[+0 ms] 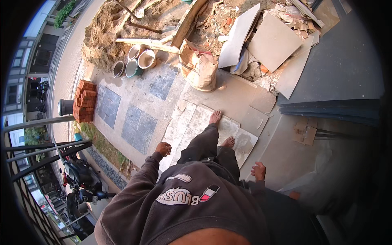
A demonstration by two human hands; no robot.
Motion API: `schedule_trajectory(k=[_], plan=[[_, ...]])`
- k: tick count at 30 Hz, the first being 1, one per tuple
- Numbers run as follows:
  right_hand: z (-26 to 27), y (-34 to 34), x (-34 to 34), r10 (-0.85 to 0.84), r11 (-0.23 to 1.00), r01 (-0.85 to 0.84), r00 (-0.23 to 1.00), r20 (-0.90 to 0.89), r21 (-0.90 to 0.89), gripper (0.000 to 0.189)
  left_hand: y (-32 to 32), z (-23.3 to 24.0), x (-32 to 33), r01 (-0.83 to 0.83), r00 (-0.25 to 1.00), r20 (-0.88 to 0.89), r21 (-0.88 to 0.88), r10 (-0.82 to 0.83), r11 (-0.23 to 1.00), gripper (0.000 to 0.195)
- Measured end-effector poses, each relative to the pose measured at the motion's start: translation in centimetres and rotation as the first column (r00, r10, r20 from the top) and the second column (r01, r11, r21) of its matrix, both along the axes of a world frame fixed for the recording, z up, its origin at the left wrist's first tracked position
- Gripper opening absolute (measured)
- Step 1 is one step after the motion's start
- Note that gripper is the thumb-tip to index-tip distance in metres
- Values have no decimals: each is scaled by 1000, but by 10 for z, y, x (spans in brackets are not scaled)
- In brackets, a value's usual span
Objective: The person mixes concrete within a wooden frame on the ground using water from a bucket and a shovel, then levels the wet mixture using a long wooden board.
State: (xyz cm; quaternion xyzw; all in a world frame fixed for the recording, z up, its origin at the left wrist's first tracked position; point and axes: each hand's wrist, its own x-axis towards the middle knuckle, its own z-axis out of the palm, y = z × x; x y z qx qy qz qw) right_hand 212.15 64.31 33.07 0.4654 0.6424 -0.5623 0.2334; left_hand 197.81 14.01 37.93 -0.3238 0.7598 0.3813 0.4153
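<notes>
My left hand [164, 149] hangs beside my left hip with its fingers curled in, and I see nothing in it. On the other side my right hand [259, 171] hangs with loosely bent fingers, slightly apart and holding nothing. Neither hand touches anything. My bare feet stand on pale, dusty sheets [183, 122] laid over the paving. Ahead of my feet, an open paper sack [200, 69] with a crumpled top stands upright. Several plastic buckets [147, 58] are grouped to its left.
Rubble and broken boards [274, 43] lie ahead on the right, near a dark panel [333, 70]. A sand pile [101, 39] rises at the upper left, with wooden planks [147, 43] beside it. Stacked red bricks [85, 102] and a parked motorcycle [82, 174] are on the left.
</notes>
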Motion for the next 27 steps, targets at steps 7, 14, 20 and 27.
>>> schedule_trajectory(k=[7, 14, 20, 27], plan=[[-17, 54, -8, -90, 995, 83, 989, 121, 62, 40, 5, -1, 70, -242, 969, 85, 132, 232, 961, 22], [-22, 2, -86, 135, 990, -138, 978, 159, 3, 37, -30, -20, 63, -399, 911, -12, 234, 413, 887, 24], [-2, -98, -186, 393, 919, -394, 911, 123, -24, 36, -116, -35, 46, -560, 807, -69, 223, 586, 797, 21], [25, -178, -261, 580, 814, -577, 814, 25, -71, 36, -211, -22, -7, -613, 740, -238, 147, 629, 776, 21]])
